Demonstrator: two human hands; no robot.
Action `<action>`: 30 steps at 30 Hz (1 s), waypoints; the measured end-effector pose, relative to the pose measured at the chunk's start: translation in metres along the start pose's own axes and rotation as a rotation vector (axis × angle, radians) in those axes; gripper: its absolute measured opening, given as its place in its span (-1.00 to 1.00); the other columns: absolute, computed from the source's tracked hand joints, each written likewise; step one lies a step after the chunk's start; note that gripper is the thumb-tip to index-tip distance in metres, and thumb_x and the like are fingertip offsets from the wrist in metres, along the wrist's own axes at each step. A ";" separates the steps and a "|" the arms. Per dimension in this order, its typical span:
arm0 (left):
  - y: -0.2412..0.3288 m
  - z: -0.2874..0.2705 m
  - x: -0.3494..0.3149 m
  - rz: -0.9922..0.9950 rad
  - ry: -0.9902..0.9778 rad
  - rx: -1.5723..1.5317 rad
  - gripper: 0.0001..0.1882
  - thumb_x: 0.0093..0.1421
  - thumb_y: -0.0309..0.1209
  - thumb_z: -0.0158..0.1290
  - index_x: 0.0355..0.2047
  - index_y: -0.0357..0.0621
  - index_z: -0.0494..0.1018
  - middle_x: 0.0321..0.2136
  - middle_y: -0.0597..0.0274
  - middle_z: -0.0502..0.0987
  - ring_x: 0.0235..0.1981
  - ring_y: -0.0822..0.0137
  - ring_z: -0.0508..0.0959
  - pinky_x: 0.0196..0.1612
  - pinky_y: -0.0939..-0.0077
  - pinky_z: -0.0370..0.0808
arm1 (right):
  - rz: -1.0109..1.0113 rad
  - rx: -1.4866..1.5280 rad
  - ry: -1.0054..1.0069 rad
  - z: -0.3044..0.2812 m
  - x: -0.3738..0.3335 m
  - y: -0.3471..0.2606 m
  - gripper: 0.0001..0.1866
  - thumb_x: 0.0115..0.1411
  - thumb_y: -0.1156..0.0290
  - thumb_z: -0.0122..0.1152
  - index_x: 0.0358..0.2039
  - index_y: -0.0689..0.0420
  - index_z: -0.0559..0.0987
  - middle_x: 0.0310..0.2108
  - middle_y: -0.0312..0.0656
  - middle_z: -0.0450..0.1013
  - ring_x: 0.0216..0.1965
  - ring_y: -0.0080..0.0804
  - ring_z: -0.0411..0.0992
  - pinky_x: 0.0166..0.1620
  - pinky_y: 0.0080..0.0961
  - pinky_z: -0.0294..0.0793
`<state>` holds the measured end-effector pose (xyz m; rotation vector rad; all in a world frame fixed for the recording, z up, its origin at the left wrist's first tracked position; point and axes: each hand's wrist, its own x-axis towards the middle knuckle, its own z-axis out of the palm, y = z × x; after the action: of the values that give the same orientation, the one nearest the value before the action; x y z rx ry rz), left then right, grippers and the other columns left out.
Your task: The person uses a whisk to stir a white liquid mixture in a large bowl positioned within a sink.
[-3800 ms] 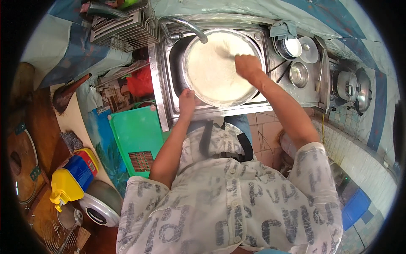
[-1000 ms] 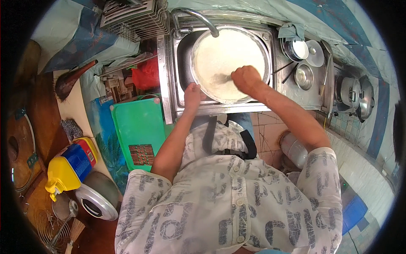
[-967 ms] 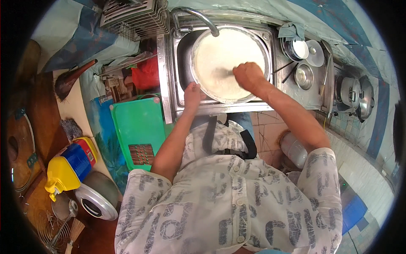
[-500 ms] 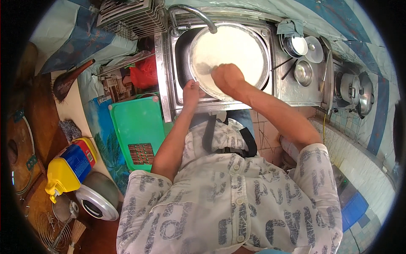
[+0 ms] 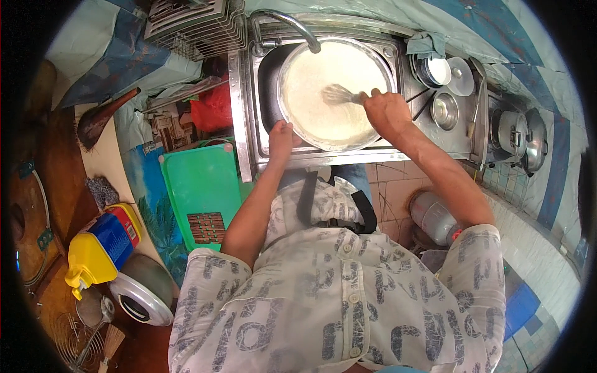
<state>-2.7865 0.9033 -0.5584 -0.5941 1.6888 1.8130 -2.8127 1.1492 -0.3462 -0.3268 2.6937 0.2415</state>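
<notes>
A wide, round metal basin (image 5: 287, 121) stands in the steel sink, holding a pale cream-coloured batter (image 5: 317, 74). Wrapped round the handle of a whisk (image 5: 339, 94), my right hand (image 5: 387, 114) is over the basin's right side. The whisk's wire end dips into the batter near the middle. My left hand (image 5: 282, 138) is closed at the basin's lower left rim, thumb up, and seems to grip that edge; its fingertips are partly hidden.
A curved tap (image 5: 286, 17) arches over the basin's far edge. Right of the sink are a small steel bowl (image 5: 444, 110), pots and a cloth (image 5: 426, 43). On the left are a green board (image 5: 202, 177), a yellow jug (image 5: 93, 256) and a lidded pot (image 5: 146, 304). A gas cylinder (image 5: 433, 217) stands below right.
My right hand has swept the whisk rightward through the batter, from the basin's lower middle to its right side. The basin has shifted slightly. My left hand has stayed at the rim.
</notes>
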 end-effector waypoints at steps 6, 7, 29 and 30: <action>-0.001 0.002 0.000 -0.002 0.004 -0.021 -0.76 0.32 -0.36 -0.10 -0.14 -0.32 0.34 -0.39 0.18 0.45 -0.52 0.38 0.56 -0.47 0.57 0.60 | -0.118 0.042 0.021 0.002 0.047 -0.040 -0.80 0.12 0.49 0.03 -0.29 0.13 0.61 -0.33 -0.08 0.57 -0.25 -0.27 0.57 -0.22 -0.40 0.55; 0.002 0.003 -0.002 -0.011 0.013 -0.022 -0.83 0.33 -0.37 -0.10 -0.22 -0.22 0.35 -0.45 0.26 0.44 -0.54 0.43 0.53 -0.46 0.59 0.59 | -0.134 0.049 0.026 0.005 0.057 -0.045 -0.81 0.11 0.47 0.03 -0.31 0.12 0.62 -0.33 -0.06 0.58 -0.24 -0.28 0.57 -0.22 -0.40 0.55; 0.005 0.004 -0.006 -0.003 0.031 -0.009 -0.80 0.34 -0.37 -0.10 -0.16 -0.26 0.35 -0.43 0.23 0.45 -0.51 0.40 0.56 -0.45 0.60 0.59 | 0.343 0.378 -0.372 0.022 0.145 0.128 -0.64 0.05 0.16 0.15 -0.46 0.26 0.61 -0.51 -0.07 0.57 -0.53 -0.29 0.56 -0.36 -0.39 0.57; 0.004 0.003 -0.005 -0.003 0.029 -0.009 -0.80 0.34 -0.37 -0.10 -0.16 -0.26 0.35 -0.43 0.23 0.45 -0.51 0.40 0.56 -0.45 0.60 0.59 | 0.388 0.454 -0.308 0.028 0.136 0.136 -0.57 0.08 0.11 0.16 -0.55 0.31 0.57 -0.62 -0.07 0.51 -0.65 -0.34 0.49 -0.49 -0.40 0.50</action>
<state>-2.7851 0.9057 -0.5515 -0.6290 1.6989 1.8186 -2.9587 1.2599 -0.4125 0.3436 2.3904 -0.1981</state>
